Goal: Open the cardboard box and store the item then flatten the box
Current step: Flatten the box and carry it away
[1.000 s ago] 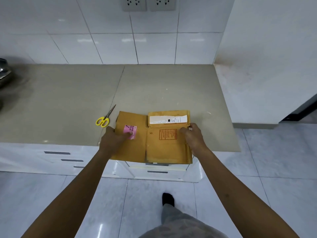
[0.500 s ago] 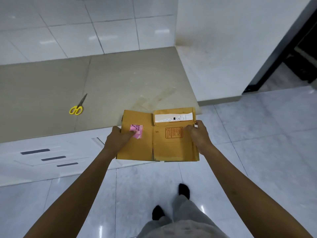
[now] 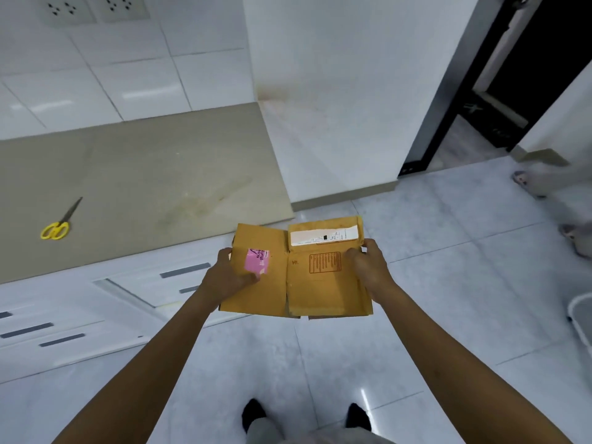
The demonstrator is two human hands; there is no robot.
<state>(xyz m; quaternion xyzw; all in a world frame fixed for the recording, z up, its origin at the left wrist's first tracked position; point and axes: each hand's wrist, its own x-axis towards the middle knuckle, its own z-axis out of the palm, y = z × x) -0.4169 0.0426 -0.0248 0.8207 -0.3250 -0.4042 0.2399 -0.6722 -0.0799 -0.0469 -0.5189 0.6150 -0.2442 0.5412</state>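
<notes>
A flattened brown cardboard box (image 3: 320, 290) hangs in the air in front of me, off the counter and above the floor. It carries a pink sticker (image 3: 257, 260) on its left panel and a white shipping label (image 3: 323, 236) at the top right. My left hand (image 3: 229, 277) grips the left panel, thumb just below the pink sticker. My right hand (image 3: 368, 265) grips the right edge. The stored item is not in view.
Yellow-handled scissors (image 3: 57, 226) lie on the beige counter (image 3: 144, 174) at the left. White drawers (image 3: 96, 309) sit under it. A dark doorway (image 3: 512, 75) opens at the upper right, with another person's feet (image 3: 525, 182) near it. A white rim (image 3: 579, 312) shows at the right edge.
I lifted the flattened box off the counter's front edge and carried it to the right, away from the counter. My view turned right toward the doorway. Both hands kept their grip.
</notes>
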